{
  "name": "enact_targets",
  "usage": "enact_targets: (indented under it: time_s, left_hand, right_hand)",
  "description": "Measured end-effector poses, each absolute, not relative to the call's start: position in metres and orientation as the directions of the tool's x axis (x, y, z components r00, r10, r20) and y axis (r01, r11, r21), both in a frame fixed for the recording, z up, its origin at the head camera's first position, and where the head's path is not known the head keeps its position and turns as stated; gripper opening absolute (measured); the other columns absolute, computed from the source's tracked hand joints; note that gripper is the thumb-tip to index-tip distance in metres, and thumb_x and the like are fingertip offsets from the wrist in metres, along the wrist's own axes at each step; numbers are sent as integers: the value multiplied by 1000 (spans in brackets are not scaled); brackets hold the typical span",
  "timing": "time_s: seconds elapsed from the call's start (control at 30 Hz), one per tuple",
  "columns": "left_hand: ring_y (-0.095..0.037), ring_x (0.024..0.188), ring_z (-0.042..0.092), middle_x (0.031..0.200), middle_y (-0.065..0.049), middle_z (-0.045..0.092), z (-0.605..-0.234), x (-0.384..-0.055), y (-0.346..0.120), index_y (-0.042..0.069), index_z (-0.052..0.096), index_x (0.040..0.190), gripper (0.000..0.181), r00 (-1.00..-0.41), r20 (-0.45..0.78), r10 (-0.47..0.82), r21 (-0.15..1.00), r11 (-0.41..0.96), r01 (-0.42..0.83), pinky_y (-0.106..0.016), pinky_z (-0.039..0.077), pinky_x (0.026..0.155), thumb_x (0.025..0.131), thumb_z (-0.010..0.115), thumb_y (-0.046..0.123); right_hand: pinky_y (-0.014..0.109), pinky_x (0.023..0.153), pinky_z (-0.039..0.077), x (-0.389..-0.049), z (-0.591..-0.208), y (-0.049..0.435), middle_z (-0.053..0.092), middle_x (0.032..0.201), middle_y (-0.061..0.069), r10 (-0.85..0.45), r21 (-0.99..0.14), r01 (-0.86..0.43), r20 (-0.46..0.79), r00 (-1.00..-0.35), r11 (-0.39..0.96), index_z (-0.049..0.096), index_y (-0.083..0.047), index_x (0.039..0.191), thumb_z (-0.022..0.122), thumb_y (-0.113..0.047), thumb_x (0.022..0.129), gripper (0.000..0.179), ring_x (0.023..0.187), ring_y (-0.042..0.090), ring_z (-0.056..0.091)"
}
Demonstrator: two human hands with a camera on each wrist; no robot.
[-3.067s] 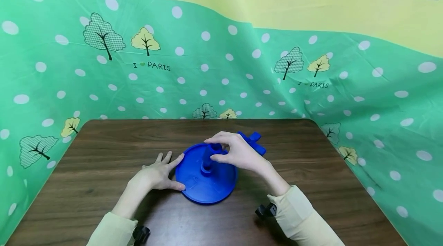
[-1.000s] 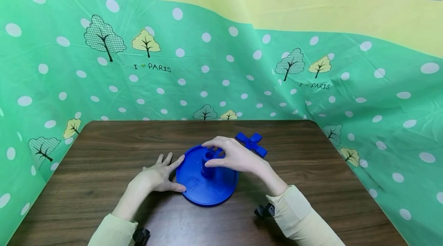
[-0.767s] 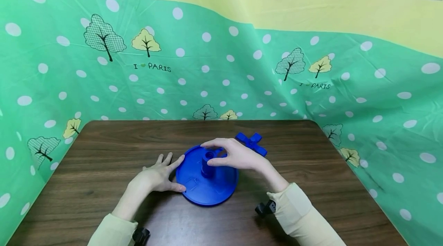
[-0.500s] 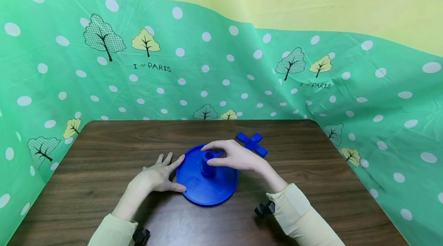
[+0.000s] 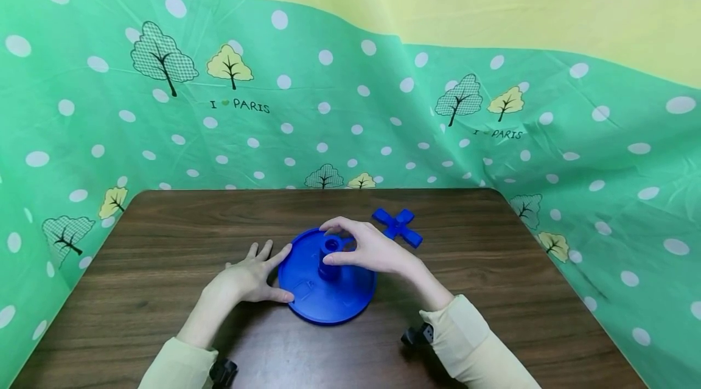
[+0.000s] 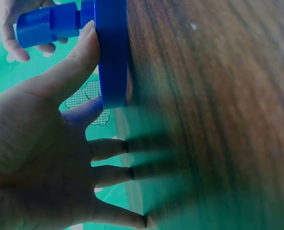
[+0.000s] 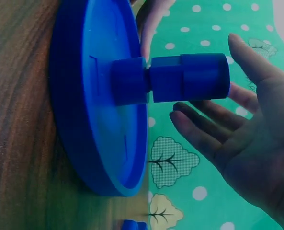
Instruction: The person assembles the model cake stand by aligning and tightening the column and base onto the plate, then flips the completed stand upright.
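A round blue disc [image 5: 306,307] with a raised rim lies on the table. From its middle rises a blue cylindrical post [image 7: 192,76], upright, with a narrow gap line between its lower collar and upper part. My left hand [image 5: 249,276] spreads its fingers at the disc's left side; in the left wrist view, thumb and index finger touch the rim. My right hand [image 5: 372,247] is around the post's top, thumb in front and fingers behind. The right wrist view shows the relaxed fingers [image 7: 204,127] apart from the post, gripping nothing.
A blue cross-shaped piece [image 5: 398,226] lies on the wooden table [image 5: 181,224] behind the right hand. Behind the table's far edge hangs a green and yellow curtain [image 5: 323,91] with dots and trees.
About three seconds ago my right fingers held the post's upper part, which leaned; now it stands upright and the fingers are loosened around it. My left hand has stayed at the rim.
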State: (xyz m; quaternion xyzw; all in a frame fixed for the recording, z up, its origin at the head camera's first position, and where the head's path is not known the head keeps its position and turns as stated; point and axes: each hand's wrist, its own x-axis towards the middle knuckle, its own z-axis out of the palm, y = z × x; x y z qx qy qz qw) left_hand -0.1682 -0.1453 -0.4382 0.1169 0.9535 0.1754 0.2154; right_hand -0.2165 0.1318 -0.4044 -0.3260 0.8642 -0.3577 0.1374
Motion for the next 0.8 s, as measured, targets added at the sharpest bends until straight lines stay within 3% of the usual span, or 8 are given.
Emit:
enact_targets:
  time_s: [0.17, 0.33, 0.67, 0.8]
  left_hand:
    - [-57, 156, 11, 171, -27, 15, -439, -169, -145, 25, 24, 165, 107, -880, -370, 297, 383, 912, 147, -90, 20, 104, 82, 76, 67]
    - [-57, 155, 11, 171, -27, 15, -438, -169, -145, 24, 24, 165, 106, -880, -370, 299, 385, 911, 148, -91, 20, 103, 82, 76, 66]
    - [-57, 156, 10, 171, -27, 14, -438, -168, -147, 25, 23, 165, 107, -879, -367, 306, 393, 907, 152, -91, 19, 102, 82, 75, 66]
    - [-57, 156, 10, 171, -27, 14, -438, -168, -146, 25, 23, 165, 106, -878, -371, 304, 393, 908, 148, -91, 19, 103, 82, 75, 66]
  right_hand:
    - [46, 113, 49, -218, -402, 134, 58, 151, -4, -712, -712, -484, -31, -701, 508, 51, -28, 150, 70, -43, 97, 58, 142, 15, 53]
    - [44, 112, 50, -217, -404, 135, 57, 152, -8, -727, -704, -489, -57, -684, 516, 55, -26, 148, 66, -40, 100, 51, 140, 13, 55]
    - [48, 104, 55, -216, -408, 129, 67, 134, -4, -669, -708, -467, -10, -743, 530, 62, -21, 131, 75, -41, 94, 44, 128, 16, 60]
    - [48, 105, 54, -214, -408, 128, 68, 131, -2, -649, -686, -468, -8, -761, 557, 59, -21, 129, 79, -44, 90, 49, 126, 16, 62]
